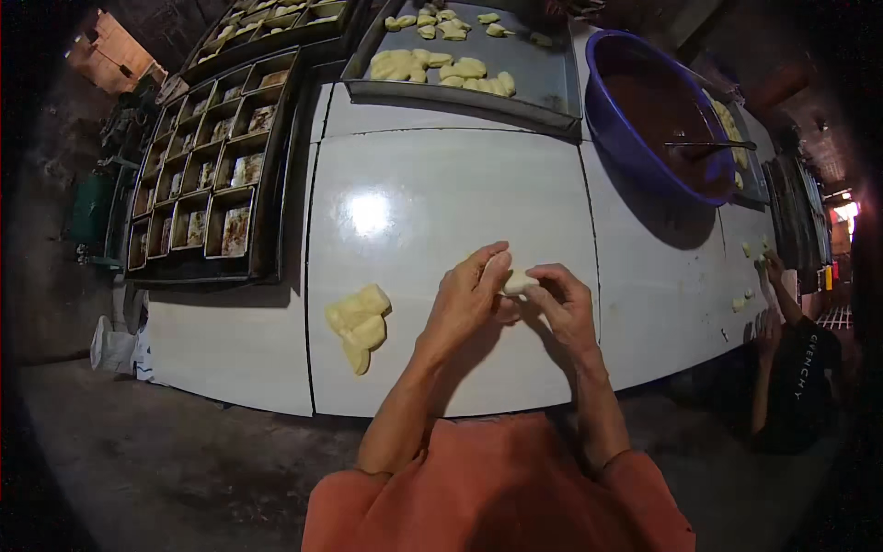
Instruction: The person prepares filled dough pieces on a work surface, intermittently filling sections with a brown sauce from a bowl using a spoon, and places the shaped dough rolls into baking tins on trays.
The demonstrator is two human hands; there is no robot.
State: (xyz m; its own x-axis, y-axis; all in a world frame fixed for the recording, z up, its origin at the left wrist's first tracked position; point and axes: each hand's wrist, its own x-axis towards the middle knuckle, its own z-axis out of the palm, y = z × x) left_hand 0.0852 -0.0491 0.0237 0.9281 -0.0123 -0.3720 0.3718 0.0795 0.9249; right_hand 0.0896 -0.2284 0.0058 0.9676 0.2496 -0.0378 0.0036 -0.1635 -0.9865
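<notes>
A white table (441,193) spans the scene. At far left sits a block of tins (196,194); at the far side, a metal tray (460,101); at far right, a purple bowl (625,152). Nearer, the left hand (469,293) and right hand (568,309) meet. Left of them lies a dough clump (361,324). Between them, both hands' fingers clamp a small dough piece (517,282).
</notes>
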